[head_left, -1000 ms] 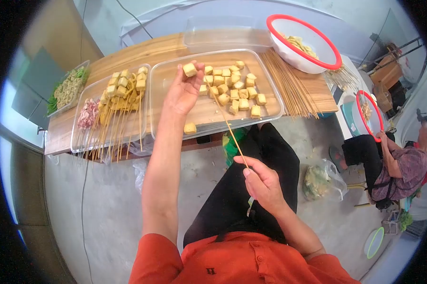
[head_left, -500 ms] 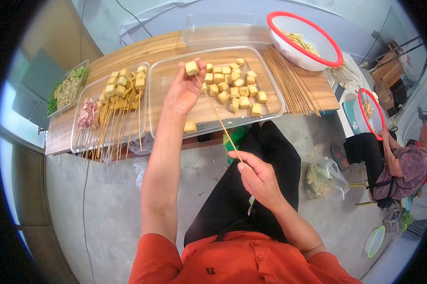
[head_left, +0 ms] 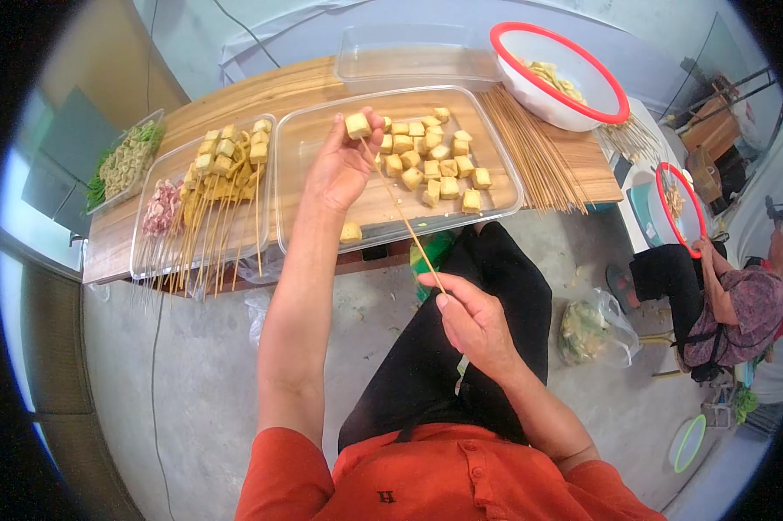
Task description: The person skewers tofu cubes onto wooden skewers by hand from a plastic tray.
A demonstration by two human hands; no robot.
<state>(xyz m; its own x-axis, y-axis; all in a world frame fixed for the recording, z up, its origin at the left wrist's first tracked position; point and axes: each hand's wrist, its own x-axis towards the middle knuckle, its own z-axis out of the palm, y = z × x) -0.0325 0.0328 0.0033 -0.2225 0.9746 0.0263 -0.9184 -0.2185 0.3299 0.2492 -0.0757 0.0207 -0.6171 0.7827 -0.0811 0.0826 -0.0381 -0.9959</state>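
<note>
My left hand [head_left: 343, 167] is closed around a golden tofu cube [head_left: 357, 126], held over the left part of a large clear tray [head_left: 322, 208]. A thin bamboo skewer [head_left: 404, 221] runs from that cube down to my right hand [head_left: 476, 326], which pinches its lower part between thumb and fingers. Whether the tip has gone through the cube is hidden. Many loose tofu cubes [head_left: 430, 161] lie in the tray's right half, and one stray cube [head_left: 350, 232] rests by its front edge.
Left of the tray, a clear container [head_left: 139, 234] holds loaded skewers [head_left: 222, 174] and pink meat pieces [head_left: 161, 208]. Bare skewers [head_left: 535, 156] lie to the right, beside a red-rimmed bowl [head_left: 561, 108]. Another person [head_left: 739, 304] sits at far right, holding a red-rimmed basin [head_left: 700, 195].
My left hand and the tofu cube have shifted very slightly to the right. My right hand keeps its pinch on the skewer in nearly the same place.
</note>
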